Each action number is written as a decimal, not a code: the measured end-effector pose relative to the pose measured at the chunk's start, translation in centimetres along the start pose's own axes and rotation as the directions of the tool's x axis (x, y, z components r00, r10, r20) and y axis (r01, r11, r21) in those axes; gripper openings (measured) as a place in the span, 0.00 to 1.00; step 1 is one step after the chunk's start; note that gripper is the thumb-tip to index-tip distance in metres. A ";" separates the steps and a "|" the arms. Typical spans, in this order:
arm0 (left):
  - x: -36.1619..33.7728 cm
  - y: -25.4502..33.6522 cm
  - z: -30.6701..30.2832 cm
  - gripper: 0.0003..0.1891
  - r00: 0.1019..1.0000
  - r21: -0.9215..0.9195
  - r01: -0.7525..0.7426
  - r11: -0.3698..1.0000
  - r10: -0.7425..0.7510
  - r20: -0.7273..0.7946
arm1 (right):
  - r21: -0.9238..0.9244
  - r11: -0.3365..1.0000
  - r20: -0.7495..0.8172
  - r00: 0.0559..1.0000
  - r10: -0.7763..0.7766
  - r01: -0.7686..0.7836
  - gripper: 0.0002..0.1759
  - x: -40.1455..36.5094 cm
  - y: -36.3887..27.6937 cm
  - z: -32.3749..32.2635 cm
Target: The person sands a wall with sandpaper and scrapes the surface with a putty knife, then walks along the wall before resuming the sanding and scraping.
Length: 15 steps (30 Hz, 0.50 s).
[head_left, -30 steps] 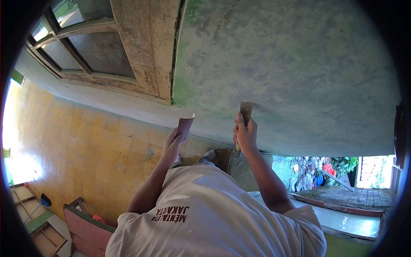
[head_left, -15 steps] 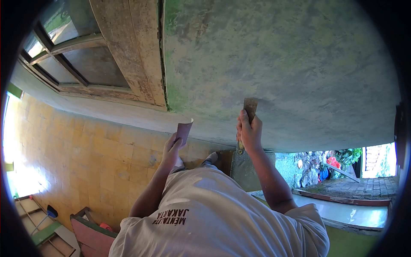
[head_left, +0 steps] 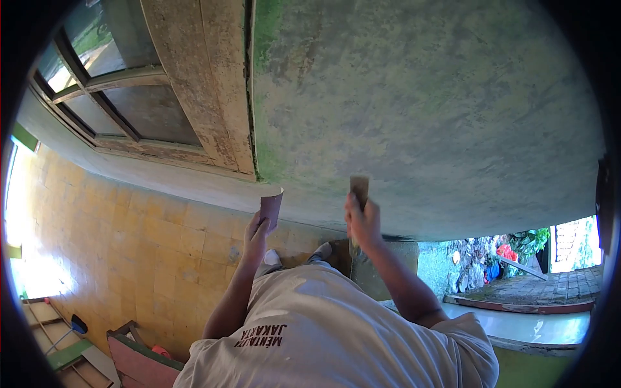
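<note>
Though the lens bends the edges, the wall [head_left: 420,97] is plainly the largest thing in view: grey plaster mottled with green, greenest in a strip beside the weathered wooden window frame [head_left: 207,84], paler and greyer across the middle and right.

Floor: yellow tiles [head_left: 129,246] to the left, brightly lit at the far edge. The person's white printed shirt [head_left: 323,336] fills the bottom centre, with shoes [head_left: 272,258] showing just beyond it at the foot of the wall.

Right hand [head_left: 363,223]: closed in a full fist round the handle of a scraper [head_left: 359,186]. The blade points up and lies against the lower wall. I cannot tell how hard it presses.

Left hand [head_left: 255,234]: fingers pinched on the lower end of a curled piece of brown sandpaper [head_left: 270,205]. It is held upright just short of the wall, near its base and left of the scraper, and is not clearly touching.

Progress, as a judgement only: the surface looks partly stripped. Wide grey areas read as worked, but green film remains in patches over most of the wall and thickly by the frame. The scraper sits low, so much of the surface appears left to do. The sandpaper looks not yet applied.
</note>
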<state>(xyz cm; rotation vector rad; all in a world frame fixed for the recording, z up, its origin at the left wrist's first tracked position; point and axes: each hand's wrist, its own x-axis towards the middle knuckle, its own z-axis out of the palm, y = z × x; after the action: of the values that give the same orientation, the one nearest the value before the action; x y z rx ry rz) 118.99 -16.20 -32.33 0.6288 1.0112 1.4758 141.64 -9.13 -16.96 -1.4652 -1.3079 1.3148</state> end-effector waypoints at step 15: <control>-0.4 -0.4 -0.2 0.17 1.000 -0.027 -0.007 1.000 0.007 -0.018 | -0.080 0.997 -0.030 1.000 0.006 -0.008 0.20 -0.7 4.1 -0.9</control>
<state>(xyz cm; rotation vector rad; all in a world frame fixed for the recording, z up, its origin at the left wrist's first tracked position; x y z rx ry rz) 119.08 -16.68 -32.67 0.6015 1.0024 1.5012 143.37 -10.53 -20.54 -1.5393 -1.3508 1.2529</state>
